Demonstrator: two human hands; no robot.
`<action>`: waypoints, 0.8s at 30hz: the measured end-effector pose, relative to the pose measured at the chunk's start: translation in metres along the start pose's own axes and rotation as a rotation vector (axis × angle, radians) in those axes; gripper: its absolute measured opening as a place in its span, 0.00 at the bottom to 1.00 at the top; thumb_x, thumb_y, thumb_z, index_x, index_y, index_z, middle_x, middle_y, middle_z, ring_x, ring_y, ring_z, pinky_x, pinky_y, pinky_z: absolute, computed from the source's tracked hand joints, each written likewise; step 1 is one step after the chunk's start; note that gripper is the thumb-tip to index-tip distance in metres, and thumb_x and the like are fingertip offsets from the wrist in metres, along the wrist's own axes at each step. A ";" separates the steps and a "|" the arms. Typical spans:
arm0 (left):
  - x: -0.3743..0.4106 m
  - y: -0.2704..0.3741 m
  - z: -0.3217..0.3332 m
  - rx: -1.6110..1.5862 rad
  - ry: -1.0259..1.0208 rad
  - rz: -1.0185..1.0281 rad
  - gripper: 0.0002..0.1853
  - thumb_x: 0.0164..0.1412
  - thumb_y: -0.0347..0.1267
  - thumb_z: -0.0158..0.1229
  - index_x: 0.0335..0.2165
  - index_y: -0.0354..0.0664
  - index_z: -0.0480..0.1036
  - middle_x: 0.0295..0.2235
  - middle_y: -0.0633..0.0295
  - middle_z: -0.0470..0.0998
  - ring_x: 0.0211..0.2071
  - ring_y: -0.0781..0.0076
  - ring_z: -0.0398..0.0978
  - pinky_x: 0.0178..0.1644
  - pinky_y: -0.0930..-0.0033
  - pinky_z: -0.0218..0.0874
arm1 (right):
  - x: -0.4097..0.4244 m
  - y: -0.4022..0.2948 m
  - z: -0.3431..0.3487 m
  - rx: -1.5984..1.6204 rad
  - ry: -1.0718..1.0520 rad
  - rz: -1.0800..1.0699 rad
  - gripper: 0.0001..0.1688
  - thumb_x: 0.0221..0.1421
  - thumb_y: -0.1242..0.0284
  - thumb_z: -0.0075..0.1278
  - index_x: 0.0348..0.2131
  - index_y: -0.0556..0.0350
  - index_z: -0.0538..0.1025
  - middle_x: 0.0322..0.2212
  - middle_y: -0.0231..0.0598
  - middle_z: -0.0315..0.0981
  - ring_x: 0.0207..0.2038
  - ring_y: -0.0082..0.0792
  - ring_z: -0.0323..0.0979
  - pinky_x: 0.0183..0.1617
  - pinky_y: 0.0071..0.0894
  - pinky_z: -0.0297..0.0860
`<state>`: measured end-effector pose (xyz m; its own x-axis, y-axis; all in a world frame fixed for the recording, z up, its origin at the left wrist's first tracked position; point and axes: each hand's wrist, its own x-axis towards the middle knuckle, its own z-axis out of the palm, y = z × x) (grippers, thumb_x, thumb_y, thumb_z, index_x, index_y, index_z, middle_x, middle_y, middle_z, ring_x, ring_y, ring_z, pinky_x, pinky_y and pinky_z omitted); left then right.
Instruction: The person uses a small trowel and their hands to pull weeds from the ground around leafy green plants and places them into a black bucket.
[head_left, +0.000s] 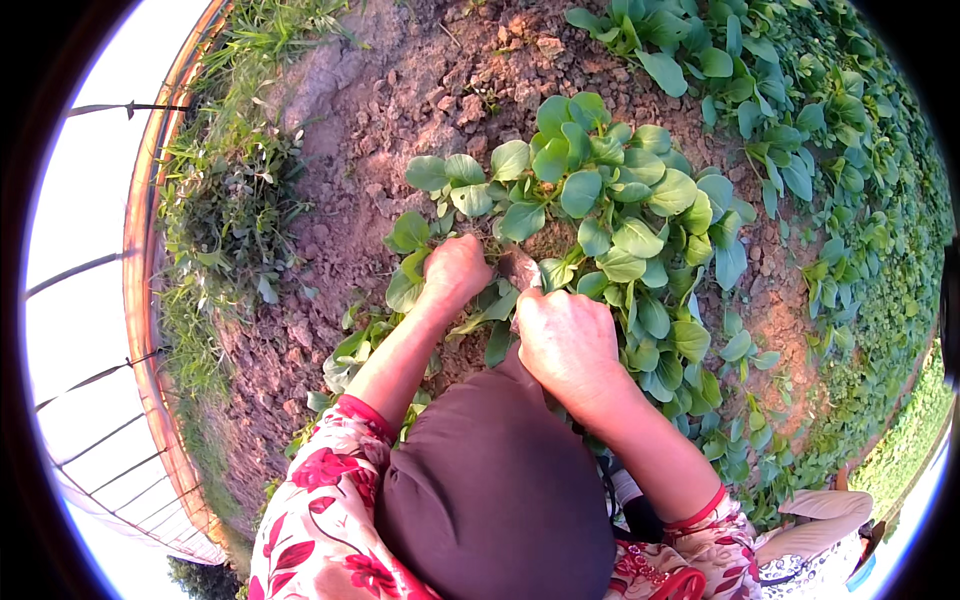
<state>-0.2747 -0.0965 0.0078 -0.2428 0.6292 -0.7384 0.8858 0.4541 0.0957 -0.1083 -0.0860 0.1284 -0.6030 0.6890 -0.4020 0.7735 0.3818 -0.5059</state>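
Note:
My left hand (459, 264) is closed low among the leafy green plants, beside a plant with rounded leaves (411, 232); its fingers are turned down, so what they grip is hidden. My right hand (566, 326) is shut on a hand tool with a flat, soil-stained metal blade (519, 268). The blade lies between my two hands, close to the ground, and the handle is mostly hidden in my fist. Just ahead of the hands, a dense clump of leafy greens (637, 238) spreads to the right.
Crumbly bare soil (450, 90) lies ahead and to the left. Grass and weeds (225, 202) edge the bed before a curved frame (142, 202). A thick planting of greens (855, 142) covers the right. Another person's bent leg (825, 517) shows at the lower right.

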 end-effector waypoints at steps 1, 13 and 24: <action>0.002 -0.001 0.004 0.013 0.005 -0.013 0.13 0.49 0.31 0.52 0.33 0.34 0.75 0.33 0.45 0.77 0.38 0.50 0.76 0.41 0.57 0.68 | 0.001 -0.003 0.001 -0.002 -0.016 0.026 0.07 0.43 0.73 0.49 0.24 0.60 0.74 0.17 0.47 0.73 0.21 0.43 0.75 0.27 0.41 0.70; -0.002 -0.008 0.027 0.055 0.094 0.063 0.12 0.52 0.29 0.46 0.28 0.35 0.77 0.28 0.43 0.78 0.33 0.50 0.78 0.37 0.57 0.70 | -0.014 0.022 0.041 0.093 0.078 0.133 0.06 0.39 0.74 0.49 0.24 0.56 0.74 0.19 0.45 0.74 0.22 0.48 0.74 0.27 0.44 0.71; -0.027 0.002 0.008 -0.029 0.469 0.143 0.07 0.51 0.25 0.46 0.31 0.33 0.67 0.33 0.43 0.71 0.34 0.41 0.72 0.37 0.49 0.64 | -0.015 0.031 0.039 0.112 0.230 -0.049 0.04 0.42 0.75 0.48 0.23 0.57 0.73 0.17 0.44 0.73 0.20 0.43 0.74 0.25 0.38 0.70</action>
<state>-0.2627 -0.1176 0.0231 -0.2773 0.8998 -0.3368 0.9136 0.3555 0.1975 -0.0831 -0.1083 0.0887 -0.5694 0.7981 -0.1970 0.7100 0.3567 -0.6072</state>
